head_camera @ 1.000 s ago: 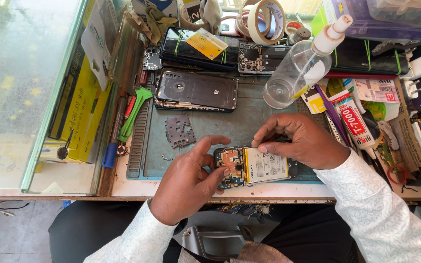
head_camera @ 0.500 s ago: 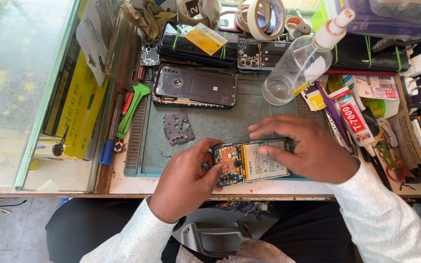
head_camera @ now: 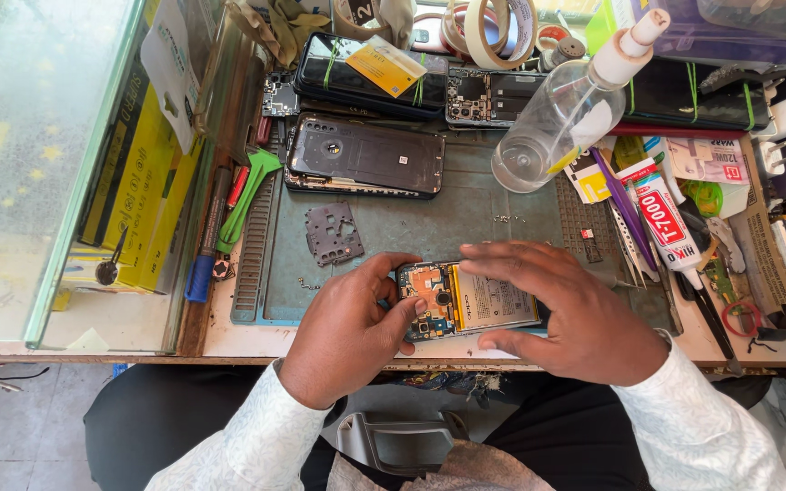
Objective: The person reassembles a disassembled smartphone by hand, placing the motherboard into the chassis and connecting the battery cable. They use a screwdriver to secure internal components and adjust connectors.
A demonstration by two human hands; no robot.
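The open phone (head_camera: 468, 302) is gripped at its left end by the left hand (head_camera: 347, 332) and at its right end by the right hand (head_camera: 575, 314), so it is kept flat and steady. It is held low over the green mat (head_camera: 466, 214) by the table's near edge, insides up. A small metal plate (head_camera: 334, 234) and a back cover (head_camera: 366, 156) are laid aside on the mat, well apart from the hands.

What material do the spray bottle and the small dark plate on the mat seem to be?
Spray bottle: clear plastic, probably, glossy; the mat shows through it, and its nozzle is white. Small dark plate: likely thin stamped metal, dull grey, flat with cut-outs and holes. Work mat: matte green, perhaps rubber.
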